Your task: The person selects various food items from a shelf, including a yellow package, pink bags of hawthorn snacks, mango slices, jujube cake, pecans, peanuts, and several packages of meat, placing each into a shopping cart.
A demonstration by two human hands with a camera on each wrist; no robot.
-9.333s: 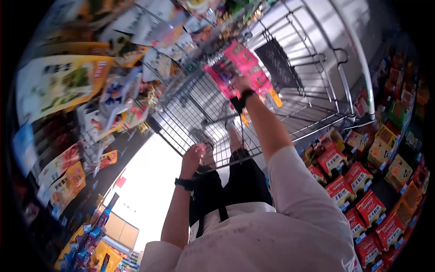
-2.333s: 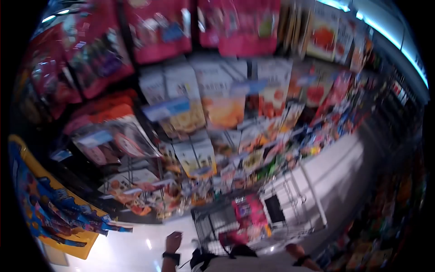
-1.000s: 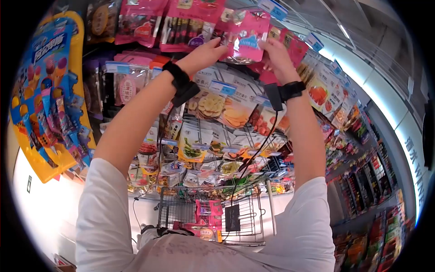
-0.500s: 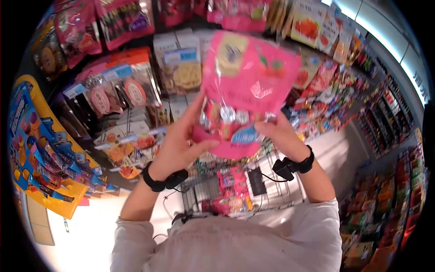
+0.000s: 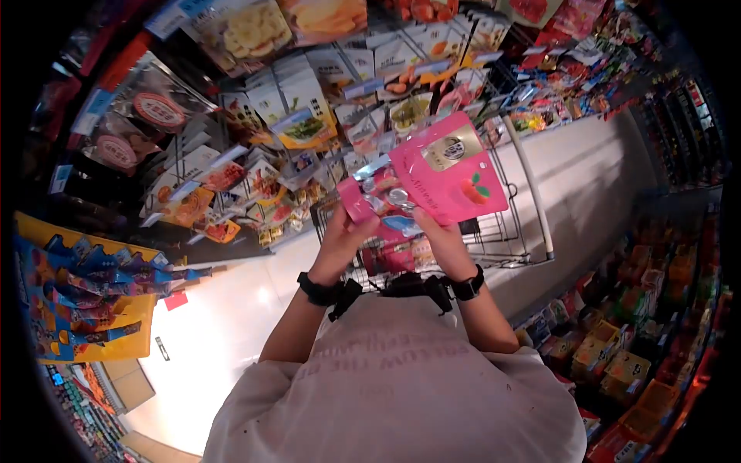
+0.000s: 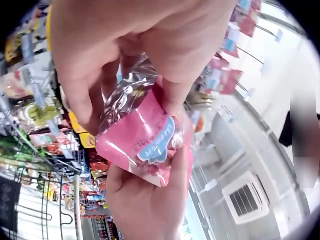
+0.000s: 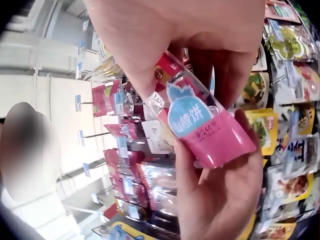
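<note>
Shelving [image 5: 255,100] stocked with hanging snack packets, upper left. Wire shopping cart [image 5: 509,231] directly ahead, pink packets inside. Pink snack pouch [image 5: 448,170] held up above cart, between both hands. Left hand [image 5: 343,235] gripping lower left edge, fingers [image 6: 80,95] curled round foil. Right hand [image 5: 440,239] pinching lower right edge, fingers [image 7: 145,65] closed on pouch.

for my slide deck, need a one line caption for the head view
Both hands, left hand and right hand, hold a pink snack bag over a wire shopping cart beside snack shelves.
</note>
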